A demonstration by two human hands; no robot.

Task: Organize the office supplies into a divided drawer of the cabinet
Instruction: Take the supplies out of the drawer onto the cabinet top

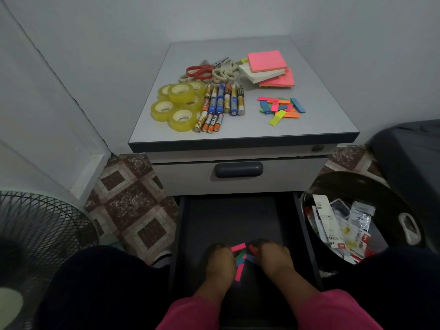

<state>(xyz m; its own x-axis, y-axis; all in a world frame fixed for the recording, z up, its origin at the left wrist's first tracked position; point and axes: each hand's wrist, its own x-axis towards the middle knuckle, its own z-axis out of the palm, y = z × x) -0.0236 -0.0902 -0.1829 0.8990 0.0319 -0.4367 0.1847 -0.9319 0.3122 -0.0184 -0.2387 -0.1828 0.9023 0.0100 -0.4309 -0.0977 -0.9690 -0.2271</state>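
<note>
Down in the open drawer point(238, 217), both the left hand point(220, 260) and right hand point(276, 258) seemingly corral coloured index tabs point(239, 258) together; fingers too dim to read. More tabs point(281, 108) wait on the cabinet top point(321, 120).

A home corner: patterned floor tiles point(133, 198), a standing fan point(35, 234), a small drawer cabinet point(238, 144).
</note>
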